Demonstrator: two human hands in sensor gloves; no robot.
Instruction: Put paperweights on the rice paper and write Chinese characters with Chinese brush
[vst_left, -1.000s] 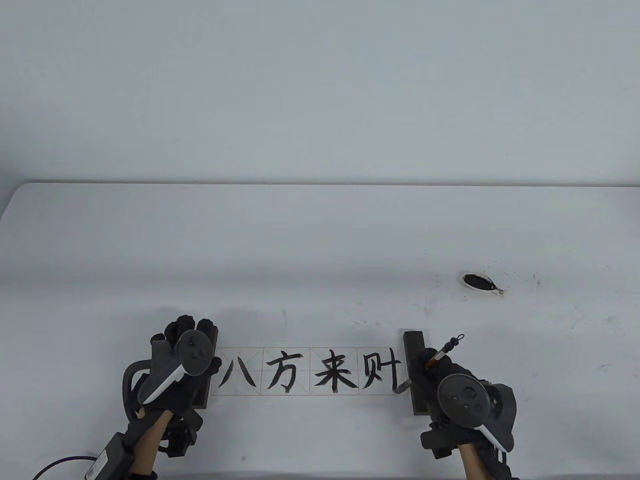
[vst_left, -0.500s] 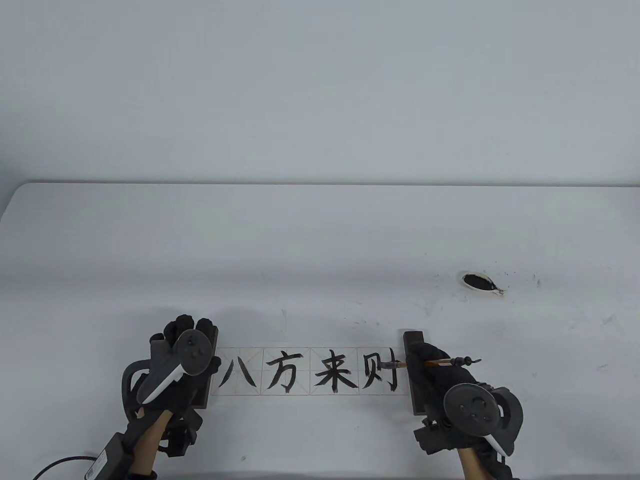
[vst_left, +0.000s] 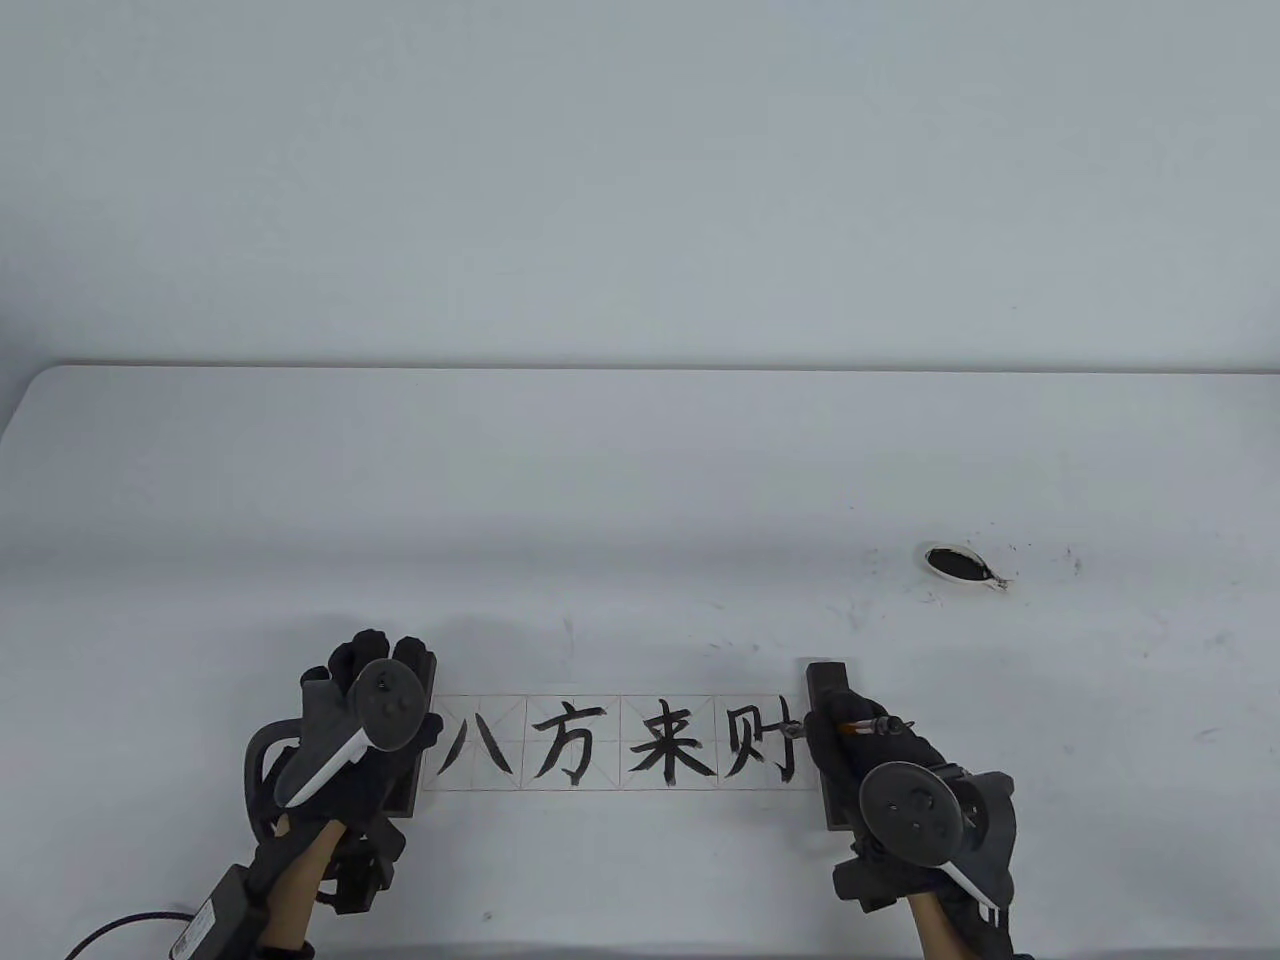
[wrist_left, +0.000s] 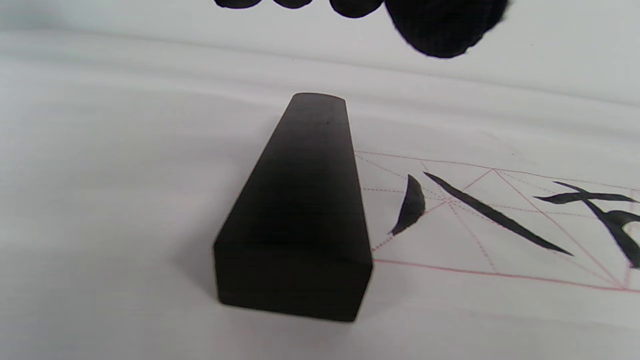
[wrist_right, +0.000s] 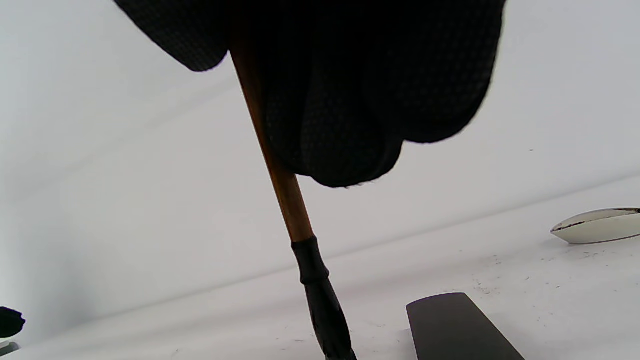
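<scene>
The right hand (vst_left: 860, 745) has its fingers (wrist_right: 350, 125) curled round the brush (wrist_right: 277, 165), gripping the brown shaft; the dark tip hangs below them in the right wrist view, beside the right paperweight (wrist_right: 460, 325). Whether the tip touches the paper at this instant I cannot tell. In the table view the tip sits just left of those fingers, at the right side of the fourth character.

The left hand (vst_left: 365, 700) rests over the left paperweight (wrist_left: 300, 210), fingers relaxed; the left wrist view shows its fingertips (wrist_left: 442, 25) past the block's far end, holding nothing. The rice paper (vst_left: 620, 745) runs from just right of the left fingers to just left of the right ones, pinned at both ends, with four characters written on it.

Risks, as I judge them:
- The wet tip works right next to the right paperweight, so a stroke carried too far could smear ink onto the block or off the sheet
- The right hand hovers close over the fresh fourth character, so a dropped palm would smudge it
- The ink dish (vst_left: 958, 565) lies well beyond the right fingers on the worktop (vst_left: 640, 470), already spattered around it, so a loaded brush carried back could drip on the sheet
- If the left hand lifts or nudges its block, the thin paper could shift under the brush
</scene>
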